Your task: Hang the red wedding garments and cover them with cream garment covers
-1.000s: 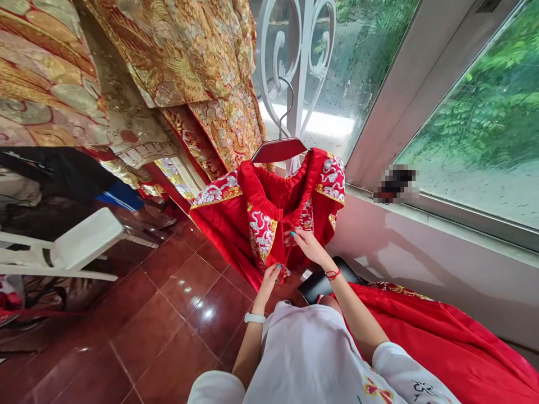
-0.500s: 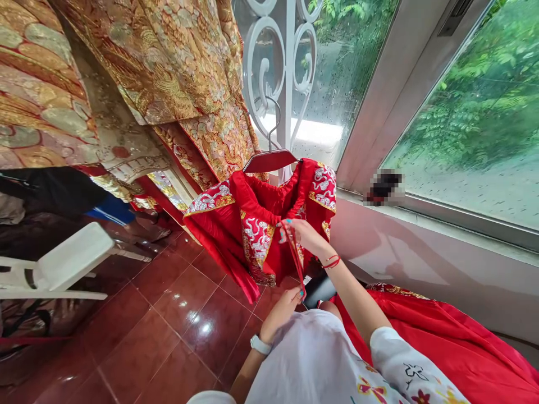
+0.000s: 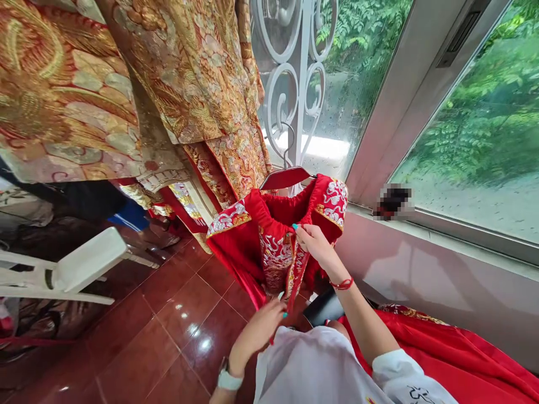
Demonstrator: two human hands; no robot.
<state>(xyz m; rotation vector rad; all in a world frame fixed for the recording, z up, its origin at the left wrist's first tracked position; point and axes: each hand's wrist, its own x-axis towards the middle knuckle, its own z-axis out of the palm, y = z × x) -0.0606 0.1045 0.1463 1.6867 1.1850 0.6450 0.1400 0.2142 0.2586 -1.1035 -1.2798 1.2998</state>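
A red garment (image 3: 275, 247) with silver-and-gold embroidered panels and a gathered top edge hangs from a dark red hanger (image 3: 288, 177). My right hand (image 3: 314, 244) pinches the front of that gathered edge, thumb and fingers closed on the cloth. Lower down, beside the panels' bottom ends, my left hand (image 3: 263, 322) is closed with curled fingers. A bit of red cord (image 3: 272, 340) shows just below it; most of what lies in its fingers is hidden.
Gold embroidered robes (image 3: 197, 84) hang at upper left, near a white scrollwork frame (image 3: 305, 73). A white chair (image 3: 90, 261) stands left on the tiled floor. Red cloth (image 3: 455, 353) is spread at lower right, below the window ledge (image 3: 446, 238).
My left hand has moved left and slightly up, away from my body. My right hand stays at the garment's front edge. The view has shifted, so the garment appears farther right.
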